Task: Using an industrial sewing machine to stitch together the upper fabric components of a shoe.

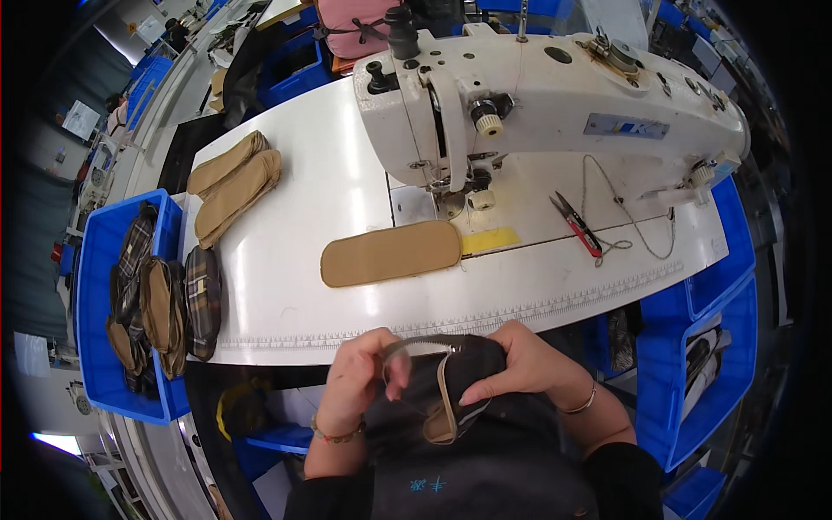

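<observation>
At the table's near edge, my left hand (368, 373) is closed on a zipper strip (422, 345) of a dark fabric pouch (472, 364) with tan trim and a tan inner part (439, 424). My right hand (511, 368) grips the pouch's right side, thumb across its front. Beyond my hands a tan oval fabric piece (390, 254) lies flat before the white sewing machine (546, 95), beside a yellow strip (490, 240). Red-handled snips (575, 224) with a cord lie to the right.
Tan oval pieces (234, 186) are stacked on the white table (286, 312), left. A blue bin (91, 295) of plaid and tan pieces stands left, with a plaid piece (201, 303) beside it. More blue bins (715, 373) are at right. People (173, 35) are in the far background.
</observation>
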`<state>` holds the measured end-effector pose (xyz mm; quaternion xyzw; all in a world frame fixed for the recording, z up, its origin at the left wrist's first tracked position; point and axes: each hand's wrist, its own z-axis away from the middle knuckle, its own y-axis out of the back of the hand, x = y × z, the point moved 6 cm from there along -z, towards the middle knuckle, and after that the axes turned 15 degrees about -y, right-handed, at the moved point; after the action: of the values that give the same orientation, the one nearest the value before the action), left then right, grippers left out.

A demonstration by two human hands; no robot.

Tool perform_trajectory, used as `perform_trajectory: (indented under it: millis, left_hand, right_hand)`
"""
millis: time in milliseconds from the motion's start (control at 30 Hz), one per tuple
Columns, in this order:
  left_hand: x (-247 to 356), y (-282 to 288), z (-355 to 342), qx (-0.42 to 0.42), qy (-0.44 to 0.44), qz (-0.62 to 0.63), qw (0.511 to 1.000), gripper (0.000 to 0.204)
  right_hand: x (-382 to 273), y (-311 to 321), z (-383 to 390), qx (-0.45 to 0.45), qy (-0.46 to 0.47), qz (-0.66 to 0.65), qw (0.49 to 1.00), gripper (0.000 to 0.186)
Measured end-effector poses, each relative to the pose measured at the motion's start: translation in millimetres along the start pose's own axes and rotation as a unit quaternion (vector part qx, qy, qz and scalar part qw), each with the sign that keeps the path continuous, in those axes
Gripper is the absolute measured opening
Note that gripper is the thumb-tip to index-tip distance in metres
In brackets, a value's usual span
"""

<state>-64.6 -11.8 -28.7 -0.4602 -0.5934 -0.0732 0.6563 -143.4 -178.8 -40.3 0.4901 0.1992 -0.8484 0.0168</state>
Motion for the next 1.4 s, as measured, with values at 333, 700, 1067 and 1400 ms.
perform_trajectory:
  millis: [333, 700, 1067, 1400]
  left_hand:
    - [-29.2, -23.1, 6.7, -0.022, 0.074, -0.142, 0.987, 0.039]
    - [-40.8, -24.0, 10.6, 0.094, 0.036, -0.075, 0.992, 0.010]
    - [-47.6, -15.6, 5.1, -0.021, 0.026, 0.020, 0.999, 0.012]
    - [-35.0, -2.6, 24.0, 0.072, -0.014, -0.047, 0.996, 0.026]
  right_hand:
    - [2.3, 15.2, -2.6, 0.075, 0.070, -0.096, 0.990, 0.013]
    - [2.8, 8.0, -9.5, 0.033, 0.063, -0.122, 0.990, 0.012]
    - [4.8, -0.9, -12.9, 0.026, 0.063, -0.170, 0.983, 0.015]
    - [-5.7, -8.3, 3.8, 0.104, 0.101, -0.056, 0.988, 0.013]
